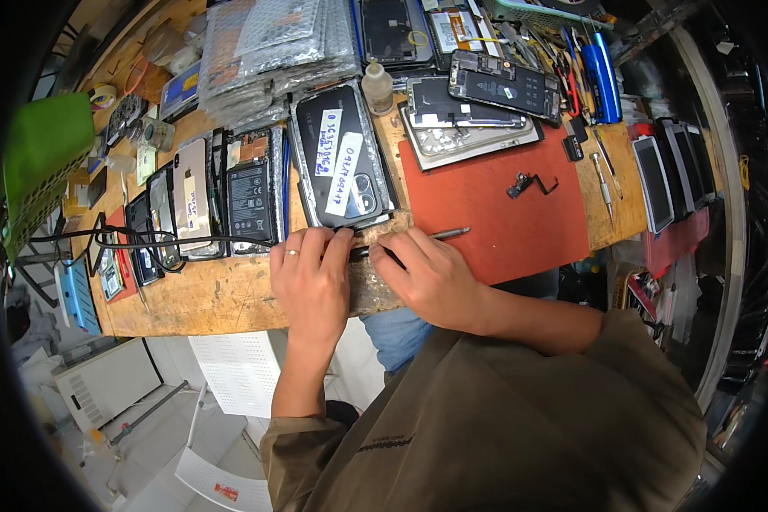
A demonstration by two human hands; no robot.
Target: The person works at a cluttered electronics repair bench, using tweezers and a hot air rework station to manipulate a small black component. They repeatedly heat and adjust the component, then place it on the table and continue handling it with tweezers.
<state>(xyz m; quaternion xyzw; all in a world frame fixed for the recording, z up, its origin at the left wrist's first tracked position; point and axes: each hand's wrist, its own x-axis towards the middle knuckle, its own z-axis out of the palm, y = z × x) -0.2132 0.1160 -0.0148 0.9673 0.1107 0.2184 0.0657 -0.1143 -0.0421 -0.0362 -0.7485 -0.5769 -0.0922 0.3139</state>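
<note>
Worn wooden bench [213, 300] carries a red mat [529, 235]. At the mat's left edge, my right hand [427, 282] pinches a slim tool [452, 232]; farther left, my left hand's [310, 277] fingers curl, hold unclear. I'd steady both wrists, gripping lightly.

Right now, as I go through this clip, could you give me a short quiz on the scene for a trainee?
1. True or false: the left hand wears a ring.
2. What does the small black flex part lie on?
A) bubble wrap
B) the red mat
C) a green basket
3. Fill in, as seen in the picture: the dropper bottle stands near the upper ____ corner of the black phone with white labels.

Key: 1. True. 2. B. 3. right.
</note>
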